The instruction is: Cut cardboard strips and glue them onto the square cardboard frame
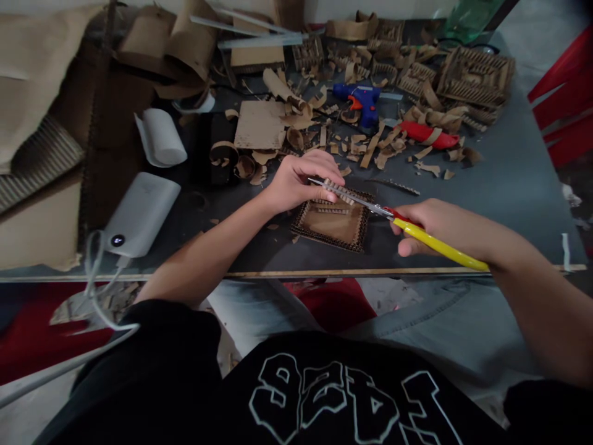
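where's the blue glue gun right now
In the head view the blue glue gun lies at the far side of the table, right of centre, among cardboard scraps, just left of and behind the red tool.

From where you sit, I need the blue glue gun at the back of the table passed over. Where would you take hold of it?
Grip the blue glue gun by its handle, the thick part pointing down toward you, probably coming from the near side. It lies flat on the table among cardboard scraps, with the barrel running crosswise, so avoid whichever end carries the nozzle, which may be hot.
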### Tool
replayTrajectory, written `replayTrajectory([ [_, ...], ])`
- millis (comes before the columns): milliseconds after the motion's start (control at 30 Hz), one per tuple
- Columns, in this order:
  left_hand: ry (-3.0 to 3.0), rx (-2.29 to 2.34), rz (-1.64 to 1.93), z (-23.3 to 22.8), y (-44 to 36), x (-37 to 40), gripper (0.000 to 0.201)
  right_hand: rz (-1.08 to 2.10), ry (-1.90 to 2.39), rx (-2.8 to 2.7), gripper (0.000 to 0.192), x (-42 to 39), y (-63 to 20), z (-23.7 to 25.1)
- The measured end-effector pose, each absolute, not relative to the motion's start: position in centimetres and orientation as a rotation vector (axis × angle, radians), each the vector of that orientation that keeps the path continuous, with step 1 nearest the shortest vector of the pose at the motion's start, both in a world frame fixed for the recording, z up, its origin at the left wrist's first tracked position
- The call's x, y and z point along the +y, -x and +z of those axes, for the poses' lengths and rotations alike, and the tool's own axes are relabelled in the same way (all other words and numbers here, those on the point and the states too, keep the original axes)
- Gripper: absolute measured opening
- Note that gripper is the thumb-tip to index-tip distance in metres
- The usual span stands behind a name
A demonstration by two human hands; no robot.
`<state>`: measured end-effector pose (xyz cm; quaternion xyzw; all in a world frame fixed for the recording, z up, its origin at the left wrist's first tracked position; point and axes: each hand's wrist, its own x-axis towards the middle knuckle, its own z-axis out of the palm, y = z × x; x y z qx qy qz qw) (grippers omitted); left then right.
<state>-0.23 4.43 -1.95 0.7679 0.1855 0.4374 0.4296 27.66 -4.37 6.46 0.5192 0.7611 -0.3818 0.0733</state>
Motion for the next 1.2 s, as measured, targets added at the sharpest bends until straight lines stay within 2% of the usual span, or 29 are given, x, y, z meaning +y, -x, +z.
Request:
replayTrajectory([
  [333, -1.906, 0.482, 1.098, -1.8, 0.1, 4.2, 0.035, -1.239, -1.58, 2.12, 0.077, -4.9, -27.3, 6.4],
  [567, -1.917, 0.559, 1.04, -2.0, 0.1, 4.3, 0.049, -1.04, -1.555, 2.215, 0.078, -5.0, -27.4, 5.9],
  [1067, -2.022, 0.402, 1.091, -1.9, 0.8, 4.9, 0.027, -0.848, -1.539, 2.209, 0.08, -4.7, -26.8, 6.3],
  [1200, -2.008, 0.438, 1.048, -2.2, 0.9, 5.0, 0.03, -0.835, -1.546, 2.168, 0.078, -4.6, -26.6, 6.3],
])
